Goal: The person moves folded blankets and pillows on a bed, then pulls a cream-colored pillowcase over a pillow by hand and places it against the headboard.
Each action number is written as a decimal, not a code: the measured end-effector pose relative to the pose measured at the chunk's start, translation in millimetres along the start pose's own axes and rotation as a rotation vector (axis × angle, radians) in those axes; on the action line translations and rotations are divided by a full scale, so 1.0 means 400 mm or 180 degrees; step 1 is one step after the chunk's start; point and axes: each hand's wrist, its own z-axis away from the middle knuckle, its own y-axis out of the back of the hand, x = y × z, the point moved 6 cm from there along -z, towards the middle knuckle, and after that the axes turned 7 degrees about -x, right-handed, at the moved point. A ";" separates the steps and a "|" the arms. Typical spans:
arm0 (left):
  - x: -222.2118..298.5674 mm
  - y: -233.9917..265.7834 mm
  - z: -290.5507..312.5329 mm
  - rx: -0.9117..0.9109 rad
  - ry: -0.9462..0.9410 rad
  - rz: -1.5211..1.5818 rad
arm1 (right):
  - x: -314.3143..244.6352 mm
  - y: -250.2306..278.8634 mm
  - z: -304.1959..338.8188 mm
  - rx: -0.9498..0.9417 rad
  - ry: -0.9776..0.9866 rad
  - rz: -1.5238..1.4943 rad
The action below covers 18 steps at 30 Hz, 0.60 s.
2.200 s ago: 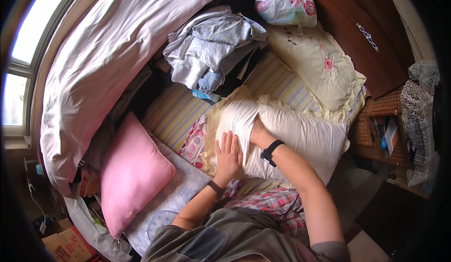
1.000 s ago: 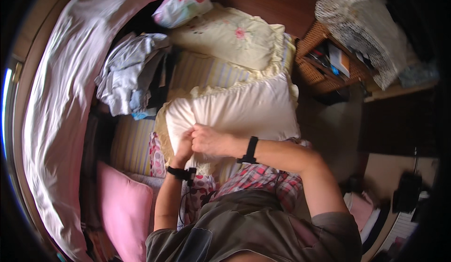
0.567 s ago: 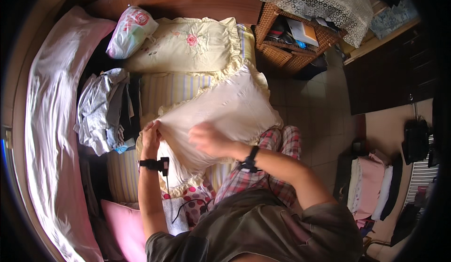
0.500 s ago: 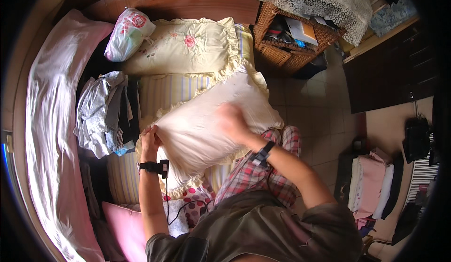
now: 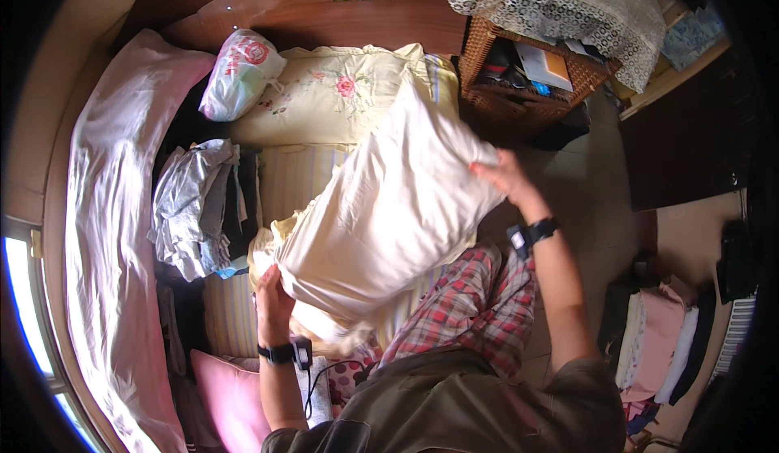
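A cream pillow (image 5: 398,201) lies slantwise across the bed in front of me, its plain side up and creased, with a frill showing along its lower left edge. My left hand (image 5: 273,295) is closed on the pillow's lower left corner. At the right edge of the pillow, my right hand (image 5: 505,177) rests with its fingers stretched out over the fabric. Beyond it, a pale yellow frilled pillow (image 5: 316,100) with embroidered flowers lies against the wooden headboard.
Folded clothes (image 5: 195,209) are stacked on the striped sheet (image 5: 296,173) to the left. A stuffed plastic bag (image 5: 239,79) sits near the headboard. A pink cushion (image 5: 231,396) lies near me. The wicker cabinet (image 5: 479,55) stands right of the bed.
My right hand has moved from the pillow's middle to its right edge. The pillow's frill shows less along the far and right sides. My left hand keeps hold of the corner.
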 end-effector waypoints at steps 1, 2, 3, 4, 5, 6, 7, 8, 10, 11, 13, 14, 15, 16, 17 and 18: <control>-0.001 -0.012 0.047 0.0056 -0.0042 0.0225 | -0.051 0.023 -0.050 -0.0212 -0.0032 -0.0022; -0.015 -0.022 0.099 0.0399 0.0077 0.0402 | -0.143 0.008 -0.096 -0.0340 0.0019 0.0152; -0.045 -0.050 0.131 0.0674 0.0241 0.0612 | -0.191 0.027 -0.146 -0.0275 0.0165 0.0154; -0.062 -0.103 0.158 0.0690 0.0331 0.0718 | -0.211 0.054 -0.214 -0.0240 0.0155 0.0214; -0.088 -0.114 0.187 0.0640 0.0341 0.1005 | -0.277 0.030 -0.256 -0.0215 0.0511 0.0110; -0.120 -0.127 0.195 0.0709 0.0262 0.1219 | -0.325 0.023 -0.285 0.0320 0.0674 0.0086; -0.162 -0.133 0.176 0.0700 0.0238 0.1442 | -0.281 0.079 -0.358 0.0548 0.0978 -0.0212; -0.247 0.006 0.148 0.0647 0.0131 0.1492 | -0.236 0.044 -0.397 0.0861 0.1072 0.0192; -0.304 0.053 0.074 0.1071 0.0156 0.0466 | -0.077 0.031 -0.423 0.1028 0.0988 0.0682; -0.321 0.141 0.074 0.1327 0.0173 0.0011 | -0.023 -0.077 -0.379 0.1048 0.0927 0.1615; -0.276 0.128 0.062 0.1270 0.0308 -0.0519 | 0.043 -0.286 -0.217 0.0376 0.1287 0.1734; -0.263 0.120 0.036 0.1068 0.0467 -0.0963 | 0.107 -0.338 -0.155 -0.0037 0.1421 0.1665; -0.239 0.097 0.025 0.1015 0.0652 -0.1332 | 0.163 -0.386 -0.090 -0.0283 0.1092 0.1622; -0.188 0.074 0.018 0.0982 0.0755 -0.2614 | 0.190 -0.407 -0.033 0.0092 0.1323 0.1886; -0.141 0.064 0.008 0.0953 0.0816 -0.3895 | 0.202 -0.421 -0.003 0.0059 0.1100 0.1767; -0.085 0.048 0.001 0.1033 -0.0080 -0.4510 | 0.169 -0.435 0.015 0.0003 0.0942 0.2001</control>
